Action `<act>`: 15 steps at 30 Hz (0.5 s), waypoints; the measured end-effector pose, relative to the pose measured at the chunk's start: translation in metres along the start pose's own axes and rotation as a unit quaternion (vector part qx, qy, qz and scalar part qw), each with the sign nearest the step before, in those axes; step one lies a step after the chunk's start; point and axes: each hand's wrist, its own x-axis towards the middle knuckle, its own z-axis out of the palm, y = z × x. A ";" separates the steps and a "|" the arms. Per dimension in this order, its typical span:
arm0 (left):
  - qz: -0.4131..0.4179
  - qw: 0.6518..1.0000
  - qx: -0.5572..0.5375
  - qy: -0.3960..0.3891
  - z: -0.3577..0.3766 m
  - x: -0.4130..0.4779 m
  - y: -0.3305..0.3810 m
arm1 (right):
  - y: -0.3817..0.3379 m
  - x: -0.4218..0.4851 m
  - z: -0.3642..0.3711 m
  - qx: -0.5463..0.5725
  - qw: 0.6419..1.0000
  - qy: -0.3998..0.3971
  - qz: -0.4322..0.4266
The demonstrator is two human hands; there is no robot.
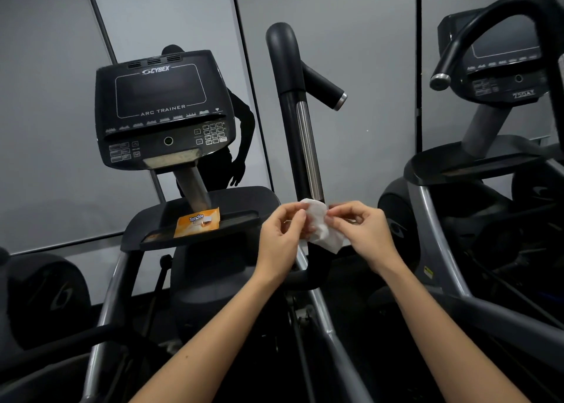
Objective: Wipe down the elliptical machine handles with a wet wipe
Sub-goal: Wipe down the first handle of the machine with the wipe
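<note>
Left hand (281,234) and right hand (363,231) each pinch a top corner of the wipe (320,223), which hangs crumpled between them at the handle's (293,121) base. This looks like unfolding: draw the corners toward 9 and 3 o'clock until it lies flat, then wrap the handle rising at 12. The pack (197,222) lies at 10 o'clock.

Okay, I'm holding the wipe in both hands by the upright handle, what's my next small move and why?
Probably finish spreading the wipe flat. The left hand and right hand both pinch it, but it looks crumpled, and a flat wipe would likely wrap the upright handle just behind it better.
</note>
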 end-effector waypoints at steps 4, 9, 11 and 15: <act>0.018 0.999 0.043 0.025 -0.008 0.017 0.002 | 0.011 0.000 0.005 -0.031 0.998 0.057 0.012; 0.022 0.996 0.079 0.023 -0.007 0.028 0.010 | 0.006 0.000 0.032 0.033 0.993 0.109 0.034; 0.016 0.996 0.082 0.026 -0.006 0.029 0.011 | 0.004 -0.016 0.043 0.064 0.992 0.109 0.026; 0.005 0.997 0.080 0.021 -0.004 0.025 0.010 | 0.028 -0.048 0.045 0.027 0.990 0.125 -0.053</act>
